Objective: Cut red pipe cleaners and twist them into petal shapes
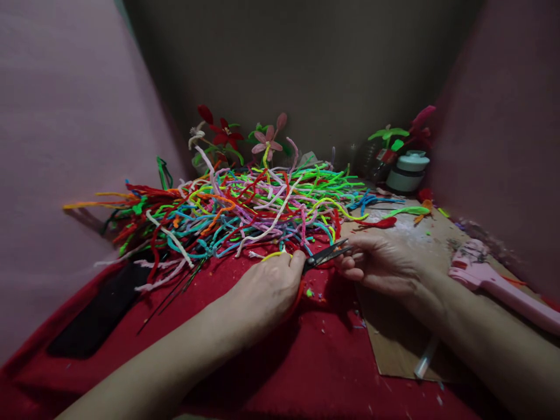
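In the middle of the view my left hand is closed around the handles of a pair of black scissors. The blades are slightly parted and point right, toward my right hand. A bit of orange fuzz shows at the blades. My right hand's fingers are curled together by the blade tips; what they hold is mostly hidden. Just behind both hands lies a big tangled heap of multicoloured pipe cleaners, with a yellow one beside my left hand.
A black phone-like slab lies left on the red cloth. At right are cardboard, a pink glue gun-like tool, a clear stick and a lidded jar. Pipe-cleaner flowers stand at the back; walls flank both sides.
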Demonstrator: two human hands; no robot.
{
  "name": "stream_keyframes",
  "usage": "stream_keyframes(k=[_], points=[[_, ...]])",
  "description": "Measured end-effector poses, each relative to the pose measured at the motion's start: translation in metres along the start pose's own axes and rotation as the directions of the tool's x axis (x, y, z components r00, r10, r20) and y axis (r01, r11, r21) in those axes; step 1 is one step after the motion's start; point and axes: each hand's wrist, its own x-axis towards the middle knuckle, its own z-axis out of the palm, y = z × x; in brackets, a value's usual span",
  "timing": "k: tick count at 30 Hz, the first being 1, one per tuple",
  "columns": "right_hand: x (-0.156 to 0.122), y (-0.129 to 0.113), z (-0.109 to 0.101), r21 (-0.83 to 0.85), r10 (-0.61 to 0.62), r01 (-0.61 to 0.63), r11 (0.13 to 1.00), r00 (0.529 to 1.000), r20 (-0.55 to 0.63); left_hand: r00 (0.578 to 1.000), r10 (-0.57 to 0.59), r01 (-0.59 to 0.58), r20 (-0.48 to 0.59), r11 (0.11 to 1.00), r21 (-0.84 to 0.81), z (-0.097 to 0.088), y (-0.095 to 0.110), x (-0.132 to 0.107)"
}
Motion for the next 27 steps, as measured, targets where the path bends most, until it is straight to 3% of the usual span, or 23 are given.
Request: stream_keyframes(k=[2, 5, 9, 13, 15, 17, 19, 20, 21, 23, 25, 27], points=[[-0.001, 0.001, 0.001, 0.008, -0.012, 0.012, 1.000, 1.000, 0.006, 0.999, -0.011, 0.022, 0.053, 0.976, -0.217, 0.001, -0.001, 0.001], [-0.002, 0.002, 0.006, 0.050, -0.074, 0.075, 0.996, 0.997, -0.013, 0.996, 0.006, 0.045, 0.092, 0.836, -0.547, -0.001, -0.001, 0.000], [-0.005, 0.004, 0.013, 0.052, -0.170, 0.172, 0.984, 0.985, -0.038, 0.997, 0.028, 0.028, 0.066, 0.686, -0.727, -0.005, -0.001, 0.000], [-0.009, 0.007, 0.018, -0.112, -0.301, 0.298, 0.948, 0.954, -0.007, 0.978, 0.024, 0.174, 0.209, 0.461, -0.870, -0.005, 0.000, -0.001], [-0.013, 0.009, 0.019, -0.322, -0.516, 0.480, 0.816, 0.856, -0.031, 0.966, 0.028, 0.224, 0.255, 0.392, -0.892, -0.005, 0.000, -0.001], [-0.016, 0.012, 0.019, -0.562, -0.743, 0.621, 0.547, 0.669, 0.017, 0.965, 0.024, 0.236, 0.262, 0.359, -0.903, -0.006, 0.001, -0.001], [-0.017, 0.014, 0.019, -0.707, -0.843, 0.653, 0.271, 0.516, 0.154, 0.967, 0.025, 0.230, 0.253, 0.343, -0.911, -0.006, 0.002, -0.001], [-0.016, 0.016, 0.019, -0.735, -0.852, 0.654, 0.178, 0.476, 0.218, 0.967, 0.027, 0.229, 0.253, 0.338, -0.913, -0.007, 0.002, -0.001], [-0.016, 0.017, 0.019, -0.746, -0.851, 0.657, 0.113, 0.452, 0.269, 0.968, 0.030, 0.226, 0.249, 0.334, -0.915, -0.007, 0.003, -0.001], [-0.014, 0.018, 0.018, -0.753, -0.847, 0.654, 0.070, 0.437, 0.301, 0.969, 0.039, 0.218, 0.244, 0.331, -0.918, -0.008, 0.004, -0.001], [-0.013, 0.017, 0.018, -0.753, -0.851, 0.648, 0.115, 0.455, 0.262, 0.966, 0.065, 0.215, 0.249, 0.327, -0.920, -0.009, 0.004, -0.001], [-0.013, 0.016, 0.018, -0.745, -0.838, 0.636, 0.201, 0.506, 0.205, 0.963, 0.086, 0.214, 0.254, 0.321, -0.922, -0.009, 0.003, -0.001]])
